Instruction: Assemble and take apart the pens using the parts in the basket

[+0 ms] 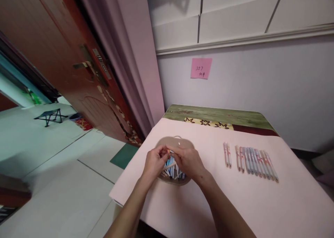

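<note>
Both hands meet over a beige basket (165, 141) holding several loose pens and pen parts (171, 170) in white and blue. My left hand (153, 162) is closed, its thumb and fingertips pinching the orange-ended part of a slim pen (170, 151). From the other side my right hand (192, 163) is closed on the same pen, and its fingers hide most of the length. To the right lie two pens (227, 155) side by side. Beyond them a row of several clear-barrelled pens (257, 163) lies parallel on the table.
A pale pink cover (208, 199) spreads over the table, leaving a green patterned strip (214, 112) at the back. A wall with a pink note (200, 68) rises behind. To the left stand a brown door (78, 64), a purple curtain (122, 50) and a folding stool (50, 115).
</note>
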Available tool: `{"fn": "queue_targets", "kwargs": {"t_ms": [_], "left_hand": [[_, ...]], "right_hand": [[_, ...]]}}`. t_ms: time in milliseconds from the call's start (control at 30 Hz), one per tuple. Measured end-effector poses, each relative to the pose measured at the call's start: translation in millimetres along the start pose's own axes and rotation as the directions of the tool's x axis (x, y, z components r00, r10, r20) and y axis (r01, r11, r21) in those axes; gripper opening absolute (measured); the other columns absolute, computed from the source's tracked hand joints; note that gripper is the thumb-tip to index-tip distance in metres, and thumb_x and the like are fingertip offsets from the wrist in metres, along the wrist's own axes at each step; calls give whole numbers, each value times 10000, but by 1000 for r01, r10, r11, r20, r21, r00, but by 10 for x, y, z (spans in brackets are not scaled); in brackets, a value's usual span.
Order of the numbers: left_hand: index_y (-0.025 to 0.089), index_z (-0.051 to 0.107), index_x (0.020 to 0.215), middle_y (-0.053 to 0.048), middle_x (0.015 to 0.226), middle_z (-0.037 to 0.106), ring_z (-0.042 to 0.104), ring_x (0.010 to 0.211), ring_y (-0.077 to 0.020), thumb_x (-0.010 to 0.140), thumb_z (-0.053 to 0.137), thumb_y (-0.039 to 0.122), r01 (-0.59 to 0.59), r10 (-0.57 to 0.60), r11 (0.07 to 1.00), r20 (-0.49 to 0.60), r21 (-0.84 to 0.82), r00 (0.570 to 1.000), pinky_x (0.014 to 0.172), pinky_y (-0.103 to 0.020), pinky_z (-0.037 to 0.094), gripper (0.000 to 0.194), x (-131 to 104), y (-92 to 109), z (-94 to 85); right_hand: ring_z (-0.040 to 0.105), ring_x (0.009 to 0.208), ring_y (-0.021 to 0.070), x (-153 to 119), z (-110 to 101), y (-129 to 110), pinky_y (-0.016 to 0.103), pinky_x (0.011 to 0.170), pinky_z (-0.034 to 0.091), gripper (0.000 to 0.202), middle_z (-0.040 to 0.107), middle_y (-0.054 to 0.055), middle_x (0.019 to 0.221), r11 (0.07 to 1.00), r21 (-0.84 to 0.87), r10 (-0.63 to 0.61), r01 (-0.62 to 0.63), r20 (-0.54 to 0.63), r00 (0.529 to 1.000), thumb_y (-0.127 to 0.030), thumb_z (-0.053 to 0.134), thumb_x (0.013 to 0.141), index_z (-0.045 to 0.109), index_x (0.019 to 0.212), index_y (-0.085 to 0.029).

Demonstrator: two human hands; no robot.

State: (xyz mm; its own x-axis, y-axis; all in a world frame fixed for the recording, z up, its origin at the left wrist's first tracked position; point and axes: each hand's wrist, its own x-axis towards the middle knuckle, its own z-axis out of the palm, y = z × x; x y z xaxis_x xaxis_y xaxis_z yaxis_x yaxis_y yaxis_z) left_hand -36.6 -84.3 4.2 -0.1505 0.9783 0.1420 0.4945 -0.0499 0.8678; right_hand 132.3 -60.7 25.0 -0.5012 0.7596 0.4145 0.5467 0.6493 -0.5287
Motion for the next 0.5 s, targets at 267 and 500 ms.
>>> {"fn": "queue_targets", "kwargs": {"t_ms": [267,500], "left_hand": [[177,650,808,-11,693,666,615,632,-161,717,651,293,25,-26,998,-6,-49,1000,597,-246,464,147,-9,40,-4],[183,511,1198,27,669,615,584,616,-137,792,586,326,-37,5,989,-214,-142,977,621,-248,466,436,-11,35,-87]], "right_hand": [[657,860,182,-11,2,69,269,747,492,375,721,19,1003,998,37,47,-47,2,999,-276,479,900,596,1255,-307],[664,775,169,-15,-153,235,243,709,462,412,727,16,830,945,121,316,-305,-91,944,-339,462,904,555,1290,-227]]}}
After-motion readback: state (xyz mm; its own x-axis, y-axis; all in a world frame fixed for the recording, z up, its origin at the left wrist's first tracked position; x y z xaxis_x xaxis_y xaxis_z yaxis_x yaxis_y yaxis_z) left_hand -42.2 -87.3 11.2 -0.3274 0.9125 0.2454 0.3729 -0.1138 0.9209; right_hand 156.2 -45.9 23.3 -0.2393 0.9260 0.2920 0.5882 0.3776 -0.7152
